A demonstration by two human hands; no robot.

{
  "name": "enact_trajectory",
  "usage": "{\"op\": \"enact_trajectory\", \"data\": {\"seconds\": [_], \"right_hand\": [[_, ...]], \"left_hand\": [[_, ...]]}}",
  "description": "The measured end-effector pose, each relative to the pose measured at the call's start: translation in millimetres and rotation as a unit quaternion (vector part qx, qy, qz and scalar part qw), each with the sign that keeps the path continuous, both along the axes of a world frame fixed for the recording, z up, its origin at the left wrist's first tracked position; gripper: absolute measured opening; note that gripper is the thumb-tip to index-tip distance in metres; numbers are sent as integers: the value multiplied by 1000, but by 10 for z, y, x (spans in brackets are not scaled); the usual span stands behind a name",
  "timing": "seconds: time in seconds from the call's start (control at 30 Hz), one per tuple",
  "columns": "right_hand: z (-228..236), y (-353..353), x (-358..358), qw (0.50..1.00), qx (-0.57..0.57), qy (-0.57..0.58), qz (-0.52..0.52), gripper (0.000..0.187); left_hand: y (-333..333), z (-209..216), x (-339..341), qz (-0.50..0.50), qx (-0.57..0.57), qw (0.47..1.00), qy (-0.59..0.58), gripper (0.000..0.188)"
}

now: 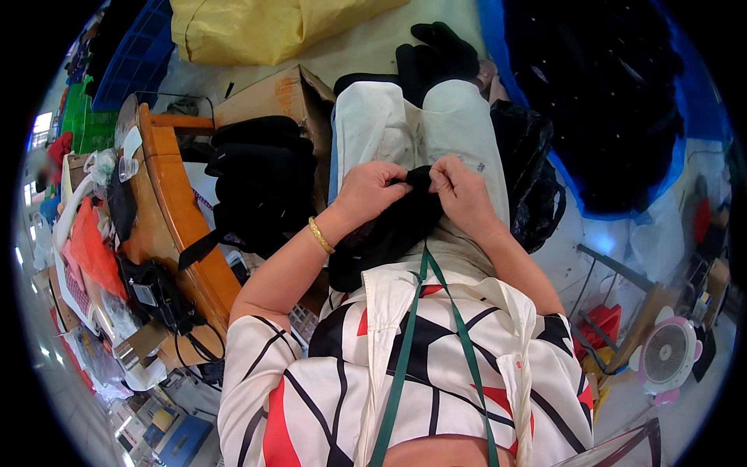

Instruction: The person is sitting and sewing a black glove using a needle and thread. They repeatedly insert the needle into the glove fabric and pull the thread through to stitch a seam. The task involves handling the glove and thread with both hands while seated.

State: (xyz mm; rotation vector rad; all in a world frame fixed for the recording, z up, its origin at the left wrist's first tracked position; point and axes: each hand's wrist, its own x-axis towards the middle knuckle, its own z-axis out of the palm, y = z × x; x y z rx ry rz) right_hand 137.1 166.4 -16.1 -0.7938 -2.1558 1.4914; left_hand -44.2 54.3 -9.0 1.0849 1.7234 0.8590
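Over my lap, both hands pinch the upper edge of a black cloth piece (419,178). My left hand (372,189) grips it between thumb and fingers, and a gold bangle circles that wrist. Close beside it, my right hand (464,191) is closed on the same edge. The rest of the soft dark fabric hangs down between my forearms; its exact kind cannot be made out. Pale cloth (372,117) covers my knees. To the left lies a pile of similar black cloth pieces (261,175).
A wooden chair or stool (175,198) and a cardboard box (299,97) stand at left. Far right is a blue-lined bag (599,101) of dark stuff. Black pieces (436,54) lie beyond my knees, near a yellow sack (272,27). A fan (668,350) stands lower right.
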Motion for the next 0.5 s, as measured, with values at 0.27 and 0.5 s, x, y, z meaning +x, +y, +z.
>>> {"op": "enact_trajectory", "data": {"seconds": [0.27, 0.5], "right_hand": [[455, -106, 186, 985, -140, 101, 27, 8], [1057, -214, 331, 972, -141, 123, 139, 8]], "left_hand": [[48, -33, -30, -33, 90, 987, 131, 15], [63, 99, -23, -30, 60, 986, 154, 21]]}}
